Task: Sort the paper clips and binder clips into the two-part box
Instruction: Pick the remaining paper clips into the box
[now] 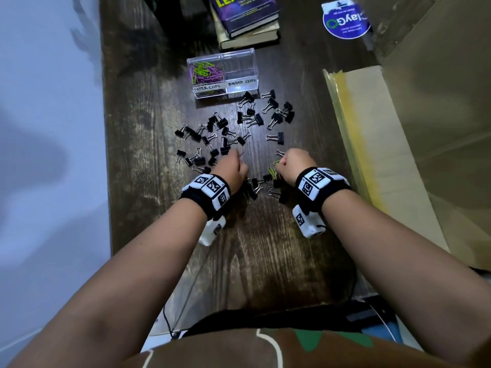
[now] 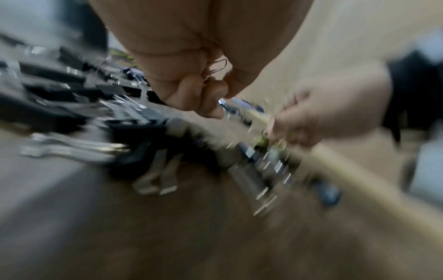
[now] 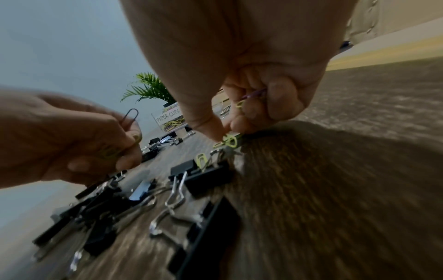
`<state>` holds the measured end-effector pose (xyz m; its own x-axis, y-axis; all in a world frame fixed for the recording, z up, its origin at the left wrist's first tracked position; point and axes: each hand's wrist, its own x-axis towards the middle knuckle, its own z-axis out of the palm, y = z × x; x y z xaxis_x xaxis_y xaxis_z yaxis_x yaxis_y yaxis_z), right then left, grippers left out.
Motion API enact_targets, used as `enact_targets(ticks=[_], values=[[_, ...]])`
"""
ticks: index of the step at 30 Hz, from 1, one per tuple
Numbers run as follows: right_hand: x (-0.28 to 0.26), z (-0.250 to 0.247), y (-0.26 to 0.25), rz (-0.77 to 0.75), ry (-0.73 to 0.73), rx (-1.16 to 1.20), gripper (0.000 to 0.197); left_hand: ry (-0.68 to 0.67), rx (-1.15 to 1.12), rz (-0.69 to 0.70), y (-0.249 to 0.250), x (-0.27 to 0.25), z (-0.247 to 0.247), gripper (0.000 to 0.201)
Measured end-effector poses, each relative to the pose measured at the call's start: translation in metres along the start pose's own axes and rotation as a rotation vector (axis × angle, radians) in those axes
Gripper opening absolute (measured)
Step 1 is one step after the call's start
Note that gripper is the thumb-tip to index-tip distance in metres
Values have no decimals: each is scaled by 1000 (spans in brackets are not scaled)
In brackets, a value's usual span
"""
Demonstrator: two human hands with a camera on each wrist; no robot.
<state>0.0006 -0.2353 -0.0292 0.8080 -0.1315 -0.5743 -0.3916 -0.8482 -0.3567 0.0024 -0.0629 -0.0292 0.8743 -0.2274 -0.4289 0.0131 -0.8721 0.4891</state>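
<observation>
A clear two-part box (image 1: 223,75) stands at the back of the dark wooden table. Its left part, labelled PAPER CLIPS, holds green and purple paper clips (image 1: 206,72); the right part, labelled BINDER CLIPS, looks empty. Several black binder clips (image 1: 225,134) lie scattered before it. My left hand (image 1: 231,166) is curled round paper clips, one purple clip (image 3: 130,116) sticking up from the fist. My right hand (image 1: 291,162) holds paper clips in its palm and pinches a green paper clip (image 3: 228,141) off the table. Another green clip (image 3: 201,158) lies among binder clips (image 3: 203,176) below it.
Stacked books (image 1: 245,19) sit behind the box. A large cardboard box (image 1: 398,144) runs along the table's right side, close to my right hand. A round blue sticker (image 1: 345,18) lies at the back right. A pale wall (image 1: 47,128) borders the left edge. A small plant (image 3: 151,89) shows far back.
</observation>
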Motion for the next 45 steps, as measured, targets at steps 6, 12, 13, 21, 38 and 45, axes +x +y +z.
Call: enact_targets(ticks=[6,12,13,21,38,45], values=[[6,-17,18,-27,19,415,14,-55,-545,-99,14,4,-4,17],[9,-38,29,96,-81,776,29,-77,-668,-167,25,13,4,25],[10,-40,29,91,-98,734,26,-66,-558,-127,28,14,3,19],[8,-39,21,-201,-42,15,9,-109,232,289,33,17,12,17],[8,-15,-3,-293,-99,-381,18,-245,111,147,22,2,9,41],[3,-20,-2,-266,-115,-184,12,-110,196,127,33,5,18,24]])
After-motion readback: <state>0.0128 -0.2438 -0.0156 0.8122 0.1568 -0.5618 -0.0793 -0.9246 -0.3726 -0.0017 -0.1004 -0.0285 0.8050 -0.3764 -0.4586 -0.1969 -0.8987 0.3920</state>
